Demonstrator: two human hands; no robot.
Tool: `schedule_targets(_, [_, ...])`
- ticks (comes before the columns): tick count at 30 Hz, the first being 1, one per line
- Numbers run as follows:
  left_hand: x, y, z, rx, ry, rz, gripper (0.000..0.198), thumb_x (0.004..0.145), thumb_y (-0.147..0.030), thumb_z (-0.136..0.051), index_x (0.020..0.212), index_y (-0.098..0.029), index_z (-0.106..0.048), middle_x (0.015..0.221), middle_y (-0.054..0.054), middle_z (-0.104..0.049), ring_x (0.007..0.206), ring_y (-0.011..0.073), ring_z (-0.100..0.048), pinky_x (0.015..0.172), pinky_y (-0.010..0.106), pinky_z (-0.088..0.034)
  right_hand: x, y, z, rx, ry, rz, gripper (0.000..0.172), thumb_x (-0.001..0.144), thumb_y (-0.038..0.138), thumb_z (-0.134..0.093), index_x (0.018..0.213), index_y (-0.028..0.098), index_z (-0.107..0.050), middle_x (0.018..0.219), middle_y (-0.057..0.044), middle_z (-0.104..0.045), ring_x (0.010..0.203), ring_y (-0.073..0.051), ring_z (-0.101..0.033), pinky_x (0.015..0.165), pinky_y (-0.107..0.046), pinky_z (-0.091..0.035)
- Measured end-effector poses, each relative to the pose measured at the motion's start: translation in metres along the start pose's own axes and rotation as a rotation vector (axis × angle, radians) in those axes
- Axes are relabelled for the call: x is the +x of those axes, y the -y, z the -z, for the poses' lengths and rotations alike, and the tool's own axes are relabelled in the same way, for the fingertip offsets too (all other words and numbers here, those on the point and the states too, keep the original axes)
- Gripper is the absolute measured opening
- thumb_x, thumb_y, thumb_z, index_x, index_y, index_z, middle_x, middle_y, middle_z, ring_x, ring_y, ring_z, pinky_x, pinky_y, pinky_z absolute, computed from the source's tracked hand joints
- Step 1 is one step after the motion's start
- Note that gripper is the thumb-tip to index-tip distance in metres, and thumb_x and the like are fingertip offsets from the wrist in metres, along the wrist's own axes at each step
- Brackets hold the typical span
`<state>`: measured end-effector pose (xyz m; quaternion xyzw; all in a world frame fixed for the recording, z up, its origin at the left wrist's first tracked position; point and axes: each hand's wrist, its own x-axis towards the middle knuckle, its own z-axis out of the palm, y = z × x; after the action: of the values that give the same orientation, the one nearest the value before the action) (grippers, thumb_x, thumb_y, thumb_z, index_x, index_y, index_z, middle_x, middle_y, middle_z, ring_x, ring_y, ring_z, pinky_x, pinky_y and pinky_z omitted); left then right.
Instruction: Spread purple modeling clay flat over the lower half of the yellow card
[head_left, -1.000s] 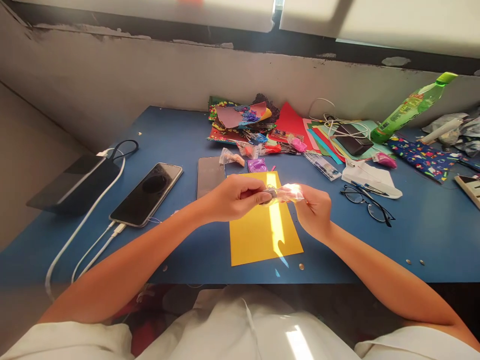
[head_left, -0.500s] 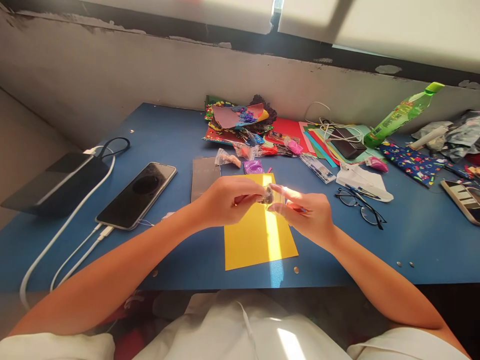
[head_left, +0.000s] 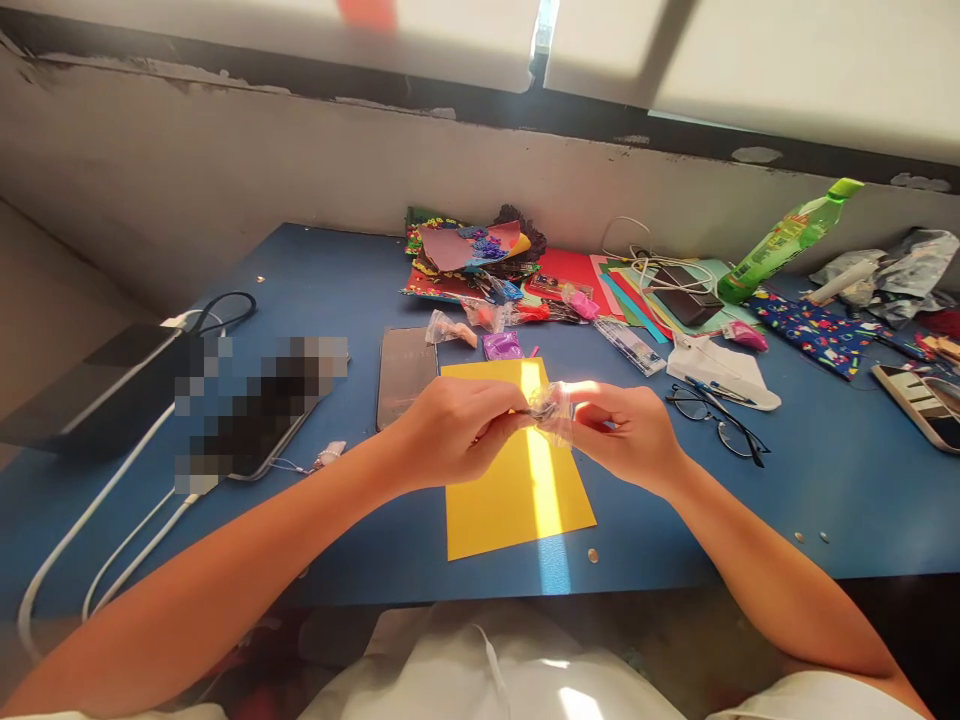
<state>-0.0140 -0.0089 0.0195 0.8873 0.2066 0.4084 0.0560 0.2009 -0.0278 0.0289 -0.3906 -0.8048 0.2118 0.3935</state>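
My left hand (head_left: 457,428) and my right hand (head_left: 626,435) meet above a yellow sheet of paper (head_left: 510,480) on the blue table (head_left: 847,480). Both pinch a small clear plastic packet (head_left: 551,408) between their fingertips; its contents are too small to name. A strip of sunlight crosses the paper and the packet.
Two phones (head_left: 405,372) and a dark power bank (head_left: 105,390) with white cables lie at the left. Small bead bags (head_left: 501,345), a pile of coloured craft sheets (head_left: 472,255), glasses (head_left: 712,415), a green bottle (head_left: 787,240) and patterned cloth (head_left: 810,330) fill the back and right.
My hands have drawn closer together on the packet and its shape looks more crumpled. The view has shifted slightly.
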Motion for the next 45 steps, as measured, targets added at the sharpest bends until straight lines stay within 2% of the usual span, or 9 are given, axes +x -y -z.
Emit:
schedule_targets(3, [0.000, 0.004, 0.001, -0.021, -0.024, -0.041, 0.017, 0.094, -0.011, -0.045, 0.091, -0.018, -0.060, 0.060, -0.003, -0.060, 0.047, 0.0076, -0.048, 0.046, 0.019, -0.033, 0.000, -0.003, 0.000, 0.028, -0.001, -0.017, 0.035, 0.089, 0.047, -0.060, 0.095, 0.017, -0.076, 0.040, 0.010, -0.032, 0.039, -0.006, -0.025, 0.040, -0.020, -0.025])
schedule_targets(6, [0.000, 0.006, 0.001, -0.003, -0.029, -0.089, 0.023, 0.094, -0.009, -0.043, 0.093, -0.020, -0.063, 0.058, -0.003, -0.057, 0.045, 0.0068, -0.044, 0.045, 0.019, -0.031, -0.001, -0.004, -0.004, 0.097, 0.154, -0.085, 0.038, 0.089, 0.048, -0.060, 0.105, 0.018, -0.075, 0.037, 0.011, -0.034, 0.035, -0.005, -0.028, 0.039, -0.020, -0.026])
schedule_targets(8, [-0.001, 0.004, -0.001, 0.028, -0.020, -0.096, 0.024, 0.093, -0.007, -0.042, 0.090, -0.020, -0.063, 0.058, -0.004, -0.057, 0.044, 0.0068, -0.043, 0.044, 0.019, -0.028, -0.002, -0.003, -0.007, 0.121, 0.197, -0.090, 0.035, 0.090, 0.048, -0.059, 0.101, 0.018, -0.074, 0.038, 0.011, -0.034, 0.034, -0.005, -0.027, 0.037, -0.020, -0.025])
schedule_targets(15, [-0.003, -0.002, -0.005, 0.096, -0.053, -0.010, 0.018, 0.095, -0.014, -0.047, 0.080, -0.017, -0.058, 0.061, -0.002, -0.063, 0.049, 0.0087, -0.053, 0.048, 0.020, -0.035, 0.000, -0.001, -0.005, 0.150, 0.162, -0.081, 0.020, 0.089, 0.037, -0.059, 0.086, 0.018, -0.063, 0.044, 0.011, -0.031, 0.038, -0.004, -0.023, 0.037, -0.019, -0.019])
schedule_targets(26, [0.000, -0.002, 0.000, -0.028, -0.034, 0.152, 0.022, 0.096, -0.020, -0.047, 0.076, -0.017, -0.054, 0.054, -0.008, -0.045, 0.044, 0.0057, -0.037, 0.046, 0.017, -0.031, -0.002, 0.001, -0.008, 0.111, -0.164, -0.136, 0.029, 0.082, 0.046, -0.066, 0.075, 0.019, -0.064, 0.042, 0.009, -0.035, 0.037, -0.005, -0.028, 0.037, -0.021, -0.024])
schedule_targets(31, [0.004, -0.004, 0.001, -0.227, 0.083, 0.298, 0.018, 0.093, -0.021, -0.046, 0.077, -0.017, -0.053, 0.056, -0.008, -0.040, 0.047, 0.0065, -0.034, 0.047, 0.018, -0.029, -0.002, -0.001, -0.011, 0.125, -0.276, -0.119, 0.020, 0.078, 0.037, -0.070, 0.073, 0.020, -0.062, 0.044, 0.008, -0.039, 0.040, -0.006, -0.033, 0.040, -0.020, -0.030])
schedule_targets(37, [0.010, -0.006, 0.006, -0.342, 0.078, 0.416, 0.017, 0.086, -0.019, -0.045, 0.069, -0.019, -0.047, 0.051, -0.009, -0.028, 0.045, 0.0062, -0.025, 0.045, 0.020, -0.024, 0.000, 0.001, -0.009, 0.275, -0.250, -0.165, 0.017, 0.077, 0.035, -0.070, 0.075, 0.022, -0.059, 0.044, 0.009, -0.042, 0.037, -0.006, -0.034, 0.038, -0.022, -0.028])
schedule_targets(41, [0.010, -0.005, 0.007, -0.424, 0.116, 0.448, 0.015, 0.086, -0.023, -0.045, 0.073, -0.019, -0.050, 0.052, -0.008, -0.031, 0.046, 0.0067, -0.026, 0.044, 0.021, -0.023, 0.004, 0.003, -0.005, 0.426, -0.212, -0.189, 0.024, 0.077, 0.041, -0.071, 0.075, 0.022, -0.057, 0.049, 0.007, -0.049, 0.035, -0.006, -0.037, 0.034, -0.022, -0.029])
schedule_targets(45, [0.009, -0.001, 0.006, -0.451, 0.101, 0.487, 0.021, 0.086, -0.025, -0.046, 0.066, -0.020, -0.042, 0.052, -0.008, -0.027, 0.046, 0.0070, -0.023, 0.044, 0.022, -0.021, 0.010, -0.001, 0.003, 0.602, -0.273, -0.316, 0.034, 0.075, 0.051, -0.072, 0.076, 0.023, -0.053, 0.044, 0.009, -0.048, 0.034, -0.007, -0.041, 0.032, -0.021, -0.029])
